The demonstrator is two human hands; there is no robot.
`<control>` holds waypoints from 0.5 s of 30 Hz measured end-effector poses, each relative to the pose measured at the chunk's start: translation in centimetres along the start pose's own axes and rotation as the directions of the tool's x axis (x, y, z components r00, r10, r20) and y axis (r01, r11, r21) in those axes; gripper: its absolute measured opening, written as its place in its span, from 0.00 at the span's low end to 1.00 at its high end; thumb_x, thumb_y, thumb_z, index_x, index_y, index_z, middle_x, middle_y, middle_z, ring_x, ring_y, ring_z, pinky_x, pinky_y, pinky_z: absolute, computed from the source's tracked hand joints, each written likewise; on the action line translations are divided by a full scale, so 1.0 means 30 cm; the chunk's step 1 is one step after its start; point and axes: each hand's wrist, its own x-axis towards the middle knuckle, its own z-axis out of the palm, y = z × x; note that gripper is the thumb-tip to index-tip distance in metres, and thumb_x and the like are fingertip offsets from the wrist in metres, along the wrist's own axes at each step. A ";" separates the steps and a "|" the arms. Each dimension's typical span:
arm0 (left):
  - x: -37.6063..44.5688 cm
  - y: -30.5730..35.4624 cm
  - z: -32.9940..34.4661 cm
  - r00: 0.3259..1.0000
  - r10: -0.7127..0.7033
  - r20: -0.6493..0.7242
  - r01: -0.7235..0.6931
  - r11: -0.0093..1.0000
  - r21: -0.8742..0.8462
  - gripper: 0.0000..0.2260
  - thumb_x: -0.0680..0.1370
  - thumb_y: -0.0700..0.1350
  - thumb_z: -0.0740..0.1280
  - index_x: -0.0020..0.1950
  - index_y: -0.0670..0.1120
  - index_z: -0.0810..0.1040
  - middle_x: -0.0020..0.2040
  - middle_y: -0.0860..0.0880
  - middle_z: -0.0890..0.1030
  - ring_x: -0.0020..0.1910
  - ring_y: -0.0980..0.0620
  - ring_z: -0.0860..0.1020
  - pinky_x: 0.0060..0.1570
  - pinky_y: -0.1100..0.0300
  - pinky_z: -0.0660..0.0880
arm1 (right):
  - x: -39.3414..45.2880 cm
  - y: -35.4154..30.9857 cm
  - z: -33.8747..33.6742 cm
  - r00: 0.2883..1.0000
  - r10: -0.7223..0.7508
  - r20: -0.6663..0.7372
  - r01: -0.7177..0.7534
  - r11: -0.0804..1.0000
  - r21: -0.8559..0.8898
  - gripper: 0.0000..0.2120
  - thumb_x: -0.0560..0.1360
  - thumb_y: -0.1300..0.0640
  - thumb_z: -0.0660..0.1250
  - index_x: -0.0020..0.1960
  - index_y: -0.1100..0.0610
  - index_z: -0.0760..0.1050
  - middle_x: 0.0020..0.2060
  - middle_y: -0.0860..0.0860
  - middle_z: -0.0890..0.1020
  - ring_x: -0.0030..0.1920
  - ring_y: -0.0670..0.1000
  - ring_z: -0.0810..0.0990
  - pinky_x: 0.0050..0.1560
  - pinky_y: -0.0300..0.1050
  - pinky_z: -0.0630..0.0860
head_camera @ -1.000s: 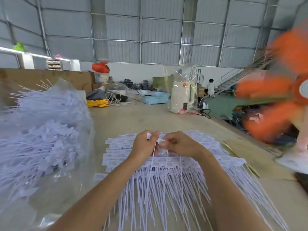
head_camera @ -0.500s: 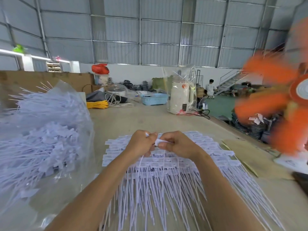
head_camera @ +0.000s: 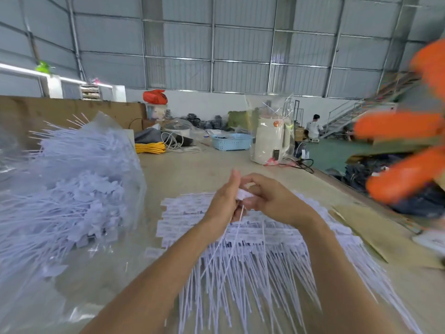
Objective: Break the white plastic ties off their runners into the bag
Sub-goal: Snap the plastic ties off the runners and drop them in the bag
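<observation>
From where I sit watching the head view, both hands have lifted since half a second ago: they were low against the spread of ties, and they now sit higher above it. My left hand (head_camera: 222,201) has turned edge-on, thumb pointing up, its fingers curled round the heads of a few white ties (head_camera: 234,233) whose thin tails hang down from the grip towards the pile. The right hand (head_camera: 272,197) meets it from the other side, thumb and forefinger pinched on a small white tab (head_camera: 244,194) at the top of that same bunch (the blur keeps me from telling whether the tab has come free of its runner). Earlier the two fists were knuckle to knuckle with the tab between them; now the right fingers arch over the left. Below them the pile of unbroken ties (head_camera: 265,249) lies fanned across the table (head_camera: 192,169), labels away from me and tails towards me, much as before. The clear bag (head_camera: 79,179), stuffed with loose ties, stands on the table well to the left of the hands, unchanged. At the right edge the orange fan blades (head_camera: 404,165) show at a different angle, blurred. Far back stand a blue basket (head_camera: 232,141) and a white appliance (head_camera: 271,143).
</observation>
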 end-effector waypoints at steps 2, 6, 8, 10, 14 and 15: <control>-0.015 -0.005 0.011 0.996 0.087 -0.005 -0.085 0.990 0.116 0.22 0.72 0.67 0.59 0.41 0.48 0.75 0.25 0.54 0.77 0.21 0.59 0.72 0.23 0.67 0.66 | 0.006 0.010 0.012 0.998 0.009 -0.061 -0.009 1.000 0.002 0.14 0.73 0.68 0.68 0.55 0.58 0.69 0.33 0.55 0.76 0.36 0.52 0.74 0.43 0.51 0.74; -0.017 -0.020 -0.012 0.977 0.188 -0.098 -0.171 0.972 0.161 0.14 0.80 0.48 0.63 0.36 0.44 0.71 0.26 0.50 0.74 0.21 0.60 0.72 0.25 0.67 0.68 | 0.013 0.038 0.009 0.988 0.060 -0.142 -0.068 0.997 -0.046 0.17 0.69 0.61 0.74 0.52 0.54 0.70 0.35 0.48 0.75 0.35 0.46 0.73 0.41 0.44 0.73; -0.013 -0.023 -0.022 0.968 0.199 -0.156 -0.174 0.972 0.159 0.13 0.80 0.48 0.64 0.37 0.43 0.72 0.27 0.48 0.73 0.22 0.59 0.72 0.25 0.67 0.69 | 0.010 0.045 0.007 0.992 0.097 -0.085 -0.109 0.984 -0.140 0.09 0.71 0.54 0.73 0.45 0.53 0.73 0.35 0.46 0.74 0.33 0.43 0.72 0.38 0.39 0.71; -0.016 -0.022 -0.025 0.970 0.183 -0.163 -0.161 0.977 0.137 0.13 0.79 0.49 0.65 0.37 0.43 0.72 0.26 0.49 0.74 0.22 0.56 0.71 0.26 0.65 0.68 | 0.009 0.046 0.012 0.996 0.083 -0.035 -0.087 0.988 -0.127 0.10 0.74 0.56 0.69 0.35 0.53 0.73 0.30 0.46 0.74 0.29 0.41 0.71 0.34 0.37 0.70; -0.025 -0.023 -0.029 0.989 0.083 -0.126 -0.072 0.994 0.083 0.16 0.78 0.52 0.66 0.36 0.42 0.75 0.23 0.49 0.73 0.20 0.54 0.71 0.23 0.66 0.67 | 0.013 0.043 0.024 0.997 0.011 -0.075 -0.022 0.989 -0.149 0.16 0.74 0.60 0.69 0.29 0.53 0.69 0.24 0.44 0.69 0.26 0.41 0.67 0.31 0.33 0.62; -0.026 -0.022 -0.030 0.988 0.060 -0.143 -0.049 0.996 0.075 0.16 0.78 0.51 0.66 0.36 0.41 0.75 0.23 0.49 0.73 0.19 0.54 0.70 0.22 0.66 0.66 | 0.015 0.043 0.029 0.997 0.004 -0.075 -0.014 0.990 -0.143 0.17 0.74 0.61 0.69 0.29 0.52 0.69 0.23 0.43 0.69 0.26 0.40 0.67 0.31 0.33 0.62</control>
